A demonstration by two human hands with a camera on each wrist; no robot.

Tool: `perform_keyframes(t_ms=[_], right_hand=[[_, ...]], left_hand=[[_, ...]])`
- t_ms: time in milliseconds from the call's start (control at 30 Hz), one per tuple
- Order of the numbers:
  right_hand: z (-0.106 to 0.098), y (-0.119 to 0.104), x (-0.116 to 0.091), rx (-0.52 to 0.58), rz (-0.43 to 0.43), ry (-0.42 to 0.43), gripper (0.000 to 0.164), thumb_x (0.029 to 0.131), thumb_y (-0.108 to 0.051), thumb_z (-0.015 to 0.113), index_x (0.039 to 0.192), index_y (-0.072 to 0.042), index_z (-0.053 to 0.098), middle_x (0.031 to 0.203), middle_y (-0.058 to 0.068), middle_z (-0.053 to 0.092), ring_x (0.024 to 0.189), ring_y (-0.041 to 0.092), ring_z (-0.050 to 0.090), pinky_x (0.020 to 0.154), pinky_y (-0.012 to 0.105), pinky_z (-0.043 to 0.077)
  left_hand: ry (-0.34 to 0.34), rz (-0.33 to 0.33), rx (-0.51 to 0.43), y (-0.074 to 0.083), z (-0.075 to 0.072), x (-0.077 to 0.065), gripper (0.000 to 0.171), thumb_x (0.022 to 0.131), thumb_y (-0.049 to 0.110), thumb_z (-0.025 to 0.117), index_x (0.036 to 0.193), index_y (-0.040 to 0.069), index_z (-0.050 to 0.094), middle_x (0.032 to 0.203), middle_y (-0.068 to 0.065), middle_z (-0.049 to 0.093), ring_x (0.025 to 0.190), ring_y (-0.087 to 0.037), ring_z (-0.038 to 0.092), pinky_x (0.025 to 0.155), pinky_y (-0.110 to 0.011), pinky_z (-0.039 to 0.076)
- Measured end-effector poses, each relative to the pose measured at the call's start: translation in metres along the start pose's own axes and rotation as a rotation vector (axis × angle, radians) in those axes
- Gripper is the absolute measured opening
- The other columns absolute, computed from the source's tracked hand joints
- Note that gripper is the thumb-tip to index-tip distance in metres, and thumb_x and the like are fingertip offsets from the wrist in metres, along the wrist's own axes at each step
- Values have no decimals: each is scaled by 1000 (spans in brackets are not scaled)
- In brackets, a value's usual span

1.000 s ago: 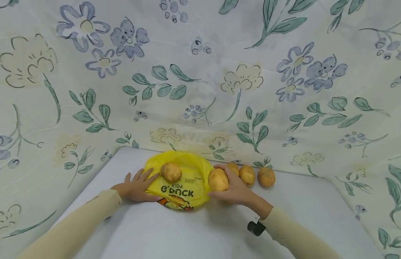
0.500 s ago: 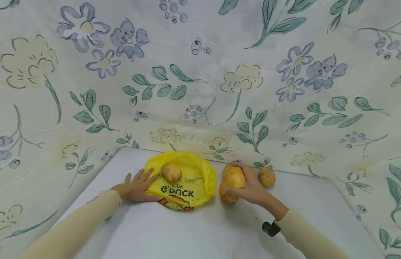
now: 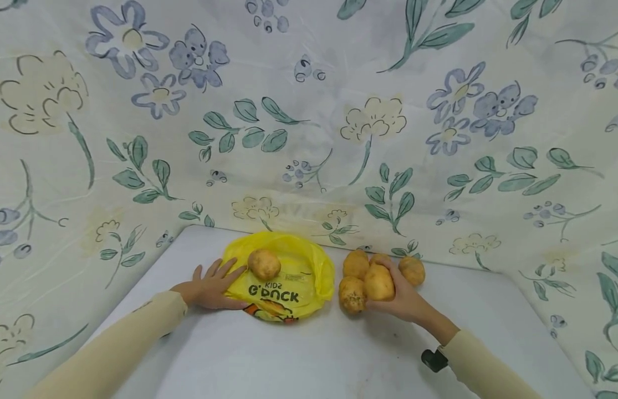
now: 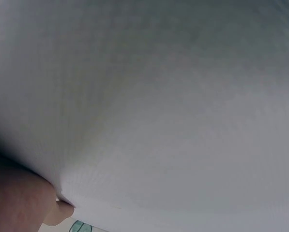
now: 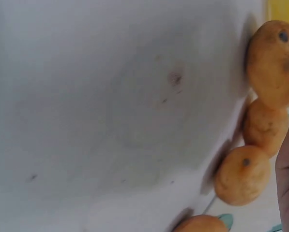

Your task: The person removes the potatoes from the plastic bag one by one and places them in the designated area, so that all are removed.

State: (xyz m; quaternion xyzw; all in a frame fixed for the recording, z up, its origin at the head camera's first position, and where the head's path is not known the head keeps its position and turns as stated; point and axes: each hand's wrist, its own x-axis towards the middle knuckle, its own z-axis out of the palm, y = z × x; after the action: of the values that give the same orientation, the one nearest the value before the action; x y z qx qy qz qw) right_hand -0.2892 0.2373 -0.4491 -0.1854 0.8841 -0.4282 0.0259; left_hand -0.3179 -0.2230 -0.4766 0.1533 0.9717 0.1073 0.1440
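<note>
A yellow plastic bag (image 3: 316, 277) printed with dark lettering lies on the table, its mouth gaping to the right. One potato (image 3: 264, 264) rests on top of it. My left hand (image 3: 211, 288) lies with fingers spread on the bag's left edge; only a bit of that hand shows low in the left wrist view. To the right of the bag, my right hand (image 3: 401, 291) grips a potato (image 3: 379, 282). Close beside this one are a rear potato (image 3: 356, 264) and a speckled front potato (image 3: 352, 295). Another is mostly hidden behind the right fingers.
A further potato (image 3: 412, 271) sits right of the hand, near the table's back edge. The white table (image 3: 269, 360) meets a floral-patterned sheet (image 3: 309, 149) at the back and sides. In the right wrist view, small dark specks (image 5: 175, 78) mark the tabletop.
My right hand has moved from the bag's right edge rightward to the group of potatoes, carrying its potato along. The bag's right side has spread slightly outward. My left hand has stayed put.
</note>
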Motion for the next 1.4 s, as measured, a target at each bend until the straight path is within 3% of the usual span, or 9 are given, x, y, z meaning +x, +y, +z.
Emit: perform_keyframes(t_ms=[333, 633, 933, 1167, 1400], right_hand=[[-4, 12, -7, -81, 52, -20, 96, 77, -28, 84, 150, -13, 24, 142, 21, 43, 108, 27, 56, 86, 40, 50], [-9, 19, 4, -128, 80, -5, 100, 76, -36, 84, 151, -14, 22, 145, 20, 43, 117, 29, 55, 99, 50, 47], [-7, 29, 1, -168, 169, -11, 95, 75, -36, 84, 148, -14, 27, 135, 19, 48, 105, 26, 57, 86, 45, 52], [-1, 33, 4, -147, 183, -8, 97, 75, -37, 84, 150, -17, 25, 137, 20, 47, 107, 26, 56, 89, 47, 50], [4, 35, -5, -170, 180, -17, 101, 73, -38, 85, 150, -11, 25, 138, 19, 49, 108, 24, 58, 90, 48, 50]], left_hand=[[-1, 6, -12, 4, -1, -4, 106, 81, 77, 56, 158, 12, 23, 165, -22, 4, 148, -53, 1, 109, -78, -5], [38, 6, 24, -4, -10, 4, 111, 78, 84, 51, 159, 15, 19, 166, -20, 1, 149, -51, -2, 110, -77, -5], [20, 9, 26, -4, -7, 2, 108, 79, 80, 55, 158, 12, 22, 165, -22, 5, 147, -54, 3, 109, -79, -2], [21, -8, 25, -4, -7, -1, 109, 79, 80, 55, 158, 14, 22, 165, -21, 5, 148, -53, 2, 109, -78, -3], [14, 2, 6, -3, 1, -4, 109, 79, 81, 54, 158, 14, 21, 166, -20, 5, 149, -51, 1, 110, -77, -4]])
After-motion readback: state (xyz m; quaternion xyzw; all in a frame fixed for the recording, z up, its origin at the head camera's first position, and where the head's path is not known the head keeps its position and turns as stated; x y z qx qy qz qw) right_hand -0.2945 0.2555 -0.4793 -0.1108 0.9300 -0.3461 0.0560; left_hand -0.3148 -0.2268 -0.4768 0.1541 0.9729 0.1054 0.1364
